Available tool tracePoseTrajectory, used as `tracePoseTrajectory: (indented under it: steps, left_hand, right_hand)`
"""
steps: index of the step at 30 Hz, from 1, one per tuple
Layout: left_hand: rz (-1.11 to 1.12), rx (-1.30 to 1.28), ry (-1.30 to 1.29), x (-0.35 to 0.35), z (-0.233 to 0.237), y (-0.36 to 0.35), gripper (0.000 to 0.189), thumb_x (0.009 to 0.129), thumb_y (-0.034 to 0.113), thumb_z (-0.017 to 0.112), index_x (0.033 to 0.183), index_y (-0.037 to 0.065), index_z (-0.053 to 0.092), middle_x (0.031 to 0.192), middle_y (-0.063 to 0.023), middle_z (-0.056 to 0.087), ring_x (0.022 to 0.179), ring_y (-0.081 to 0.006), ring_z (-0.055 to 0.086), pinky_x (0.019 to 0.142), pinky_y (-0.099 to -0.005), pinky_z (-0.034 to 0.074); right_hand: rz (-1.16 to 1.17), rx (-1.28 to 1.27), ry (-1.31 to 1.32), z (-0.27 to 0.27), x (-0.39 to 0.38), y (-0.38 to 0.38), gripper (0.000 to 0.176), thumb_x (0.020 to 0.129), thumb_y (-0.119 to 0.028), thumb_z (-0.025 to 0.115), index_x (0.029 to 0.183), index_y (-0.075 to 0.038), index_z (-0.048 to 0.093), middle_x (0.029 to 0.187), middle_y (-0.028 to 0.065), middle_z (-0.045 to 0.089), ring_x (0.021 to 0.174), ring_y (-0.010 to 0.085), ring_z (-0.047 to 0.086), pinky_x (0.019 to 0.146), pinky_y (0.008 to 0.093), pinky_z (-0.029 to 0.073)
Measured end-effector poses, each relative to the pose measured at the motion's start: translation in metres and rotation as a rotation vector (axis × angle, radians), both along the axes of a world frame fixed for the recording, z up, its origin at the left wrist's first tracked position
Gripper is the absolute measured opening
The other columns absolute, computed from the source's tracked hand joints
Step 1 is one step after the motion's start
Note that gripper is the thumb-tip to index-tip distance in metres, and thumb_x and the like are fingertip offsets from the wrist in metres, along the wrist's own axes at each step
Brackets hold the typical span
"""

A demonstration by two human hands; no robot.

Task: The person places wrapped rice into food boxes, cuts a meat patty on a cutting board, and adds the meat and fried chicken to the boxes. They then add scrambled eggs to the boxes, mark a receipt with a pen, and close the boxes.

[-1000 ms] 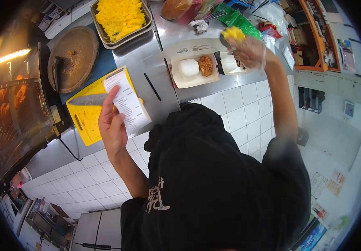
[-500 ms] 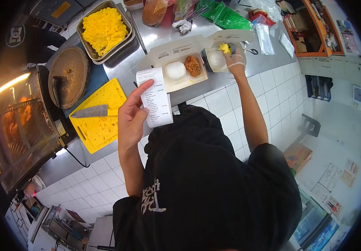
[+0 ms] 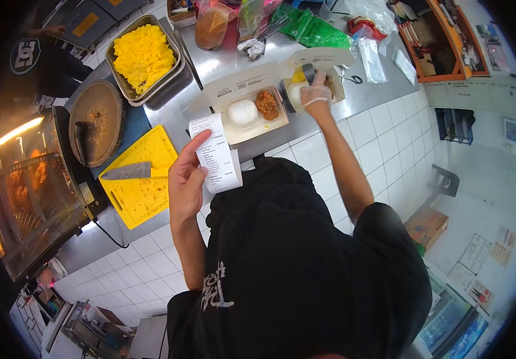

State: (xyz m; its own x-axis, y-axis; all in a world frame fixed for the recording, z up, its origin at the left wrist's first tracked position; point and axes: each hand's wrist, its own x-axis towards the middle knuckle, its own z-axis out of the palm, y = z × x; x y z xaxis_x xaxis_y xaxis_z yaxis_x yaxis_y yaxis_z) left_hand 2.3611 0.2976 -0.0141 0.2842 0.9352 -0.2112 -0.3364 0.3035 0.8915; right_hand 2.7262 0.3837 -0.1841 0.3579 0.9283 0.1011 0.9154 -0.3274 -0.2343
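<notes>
My left hand [image 3: 187,179] pinches a long printed receipt [image 3: 215,157] between thumb and fingers, in front of the counter's edge. Gloved in clear plastic, my right hand [image 3: 317,94] grips a small dark scoop [image 3: 309,73], tipped over the right-hand open box [image 3: 337,90]. Yellow food [image 3: 298,75] shows beside the scoop, above white rice [image 3: 297,94] in that box. The open box [image 3: 262,131] to its left holds a white rice mound [image 3: 243,112] and a piece of fried chicken [image 3: 267,105].
A metal pan [image 3: 177,67] of yellow food stands at the back left. Nearer are a round stone mortar [image 3: 99,119], a knife [image 3: 127,171] on a yellow board [image 3: 144,203] and a lit glass oven [image 3: 30,185]. Another person [image 3: 45,60] stands far left. Scissors [image 3: 352,78] lie right.
The scoop in my right hand has turned over, and its yellow food now shows lower in the right-hand box. My left hand still holds the receipt. The view has shifted slightly.
</notes>
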Motion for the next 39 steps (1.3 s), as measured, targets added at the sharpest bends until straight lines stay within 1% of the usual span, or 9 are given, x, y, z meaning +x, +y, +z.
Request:
tracePoseTrajectory:
  steps: [6, 13, 16, 19, 31, 33, 35, 37, 39]
  left_hand:
    - [0.052, -0.018, -0.018, 0.002, -0.003, -0.002, 0.067, 0.071, -0.011, 0.039, 0.136, -0.002, 0.051, 0.121, -0.0153, 0.062, 0.111, -0.0170, 0.059, 0.100, -0.0296, 0.043]
    - [0.005, -0.045, -0.028, 0.003, -0.001, -0.002, 0.067, 0.072, -0.011, 0.038, 0.137, -0.001, 0.050, 0.121, -0.0147, 0.062, 0.111, -0.0167, 0.059, 0.100, -0.0298, 0.043]
    - [0.005, -0.050, -0.018, 0.003, -0.001, 0.000, 0.068, 0.071, -0.011, 0.038, 0.138, -0.002, 0.049, 0.120, -0.0146, 0.062, 0.111, -0.0165, 0.059, 0.100, -0.0301, 0.043]
    - [0.005, -0.037, -0.041, 0.002, -0.003, 0.003, 0.068, 0.071, -0.011, 0.039, 0.138, -0.002, 0.049, 0.122, -0.0145, 0.061, 0.112, -0.0171, 0.058, 0.101, -0.0303, 0.043]
    - [0.008, 0.158, 0.028, 0.006, 0.014, 0.013, 0.051, 0.083, -0.009, 0.049, 0.132, 0.000, 0.057, 0.121, -0.0066, 0.061, 0.104, -0.0117, 0.054, 0.095, -0.0270, 0.042]
    - [0.032, 0.129, 0.008, 0.004, 0.017, 0.013, 0.049, 0.083, -0.009, 0.050, 0.131, 0.000, 0.058, 0.120, -0.0059, 0.062, 0.101, -0.0109, 0.052, 0.094, -0.0264, 0.042]
    - [0.036, 0.099, -0.013, 0.002, 0.020, 0.012, 0.048, 0.084, -0.009, 0.051, 0.131, 0.000, 0.058, 0.119, -0.0053, 0.062, 0.099, -0.0102, 0.051, 0.093, -0.0258, 0.042]
    - [0.067, 0.160, 0.030, 0.002, 0.021, 0.014, 0.050, 0.084, -0.009, 0.051, 0.132, 0.001, 0.057, 0.121, -0.0040, 0.061, 0.093, -0.0096, 0.048, 0.089, -0.0246, 0.043]
    - [0.076, 0.186, 0.044, 0.002, 0.023, 0.014, 0.052, 0.083, -0.009, 0.051, 0.134, 0.001, 0.056, 0.123, -0.0038, 0.060, 0.093, -0.0095, 0.047, 0.088, -0.0240, 0.043]
  right_hand:
    - [0.060, 0.454, 0.035, 0.000, -0.023, -0.012, 0.068, 0.081, -0.006, 0.054, 0.142, 0.003, 0.026, 0.109, 0.0265, 0.062, 0.088, 0.0446, 0.063, 0.079, 0.0480, 0.050]
    - [0.028, 0.241, 0.426, 0.027, -0.011, -0.018, 0.063, 0.081, -0.002, 0.052, 0.140, 0.005, 0.032, 0.124, 0.0298, 0.054, 0.112, 0.0442, 0.055, 0.099, 0.0463, 0.042]
    - [-0.017, 0.474, 0.655, 0.005, 0.015, -0.011, 0.062, 0.081, -0.008, 0.056, 0.139, 0.002, 0.036, 0.123, 0.0279, 0.057, 0.111, 0.0427, 0.057, 0.096, 0.0448, 0.045]
    - [0.002, 0.232, 0.413, 0.003, 0.025, -0.014, 0.060, 0.082, -0.009, 0.058, 0.138, 0.001, 0.040, 0.126, 0.0275, 0.055, 0.114, 0.0433, 0.055, 0.098, 0.0455, 0.044]
    - [0.118, 0.306, 0.225, 0.014, 0.005, -0.007, 0.058, 0.080, -0.010, 0.062, 0.135, -0.004, 0.044, 0.114, 0.0241, 0.064, 0.103, 0.0393, 0.063, 0.087, 0.0457, 0.049]
    - [-0.001, 0.490, 0.577, 0.002, 0.006, -0.007, 0.057, 0.080, -0.006, 0.061, 0.134, -0.003, 0.044, 0.114, 0.0221, 0.065, 0.101, 0.0362, 0.065, 0.087, 0.0434, 0.050]
    - [0.007, 0.265, 0.299, 0.002, 0.006, -0.014, 0.053, 0.081, -0.002, 0.060, 0.132, -0.001, 0.045, 0.108, 0.0190, 0.067, 0.097, 0.0334, 0.067, 0.086, 0.0396, 0.051]
    - [-0.077, 0.629, 0.637, -0.013, 0.014, -0.003, 0.039, 0.084, -0.004, 0.061, 0.122, -0.004, 0.050, 0.087, 0.0111, 0.066, 0.078, 0.0258, 0.066, 0.072, 0.0355, 0.052]
    - [-0.235, 0.469, 1.052, -0.002, 0.023, -0.004, 0.027, 0.087, -0.009, 0.061, 0.112, -0.005, 0.052, 0.079, 0.0075, 0.061, 0.070, 0.0210, 0.060, 0.064, 0.0329, 0.048]
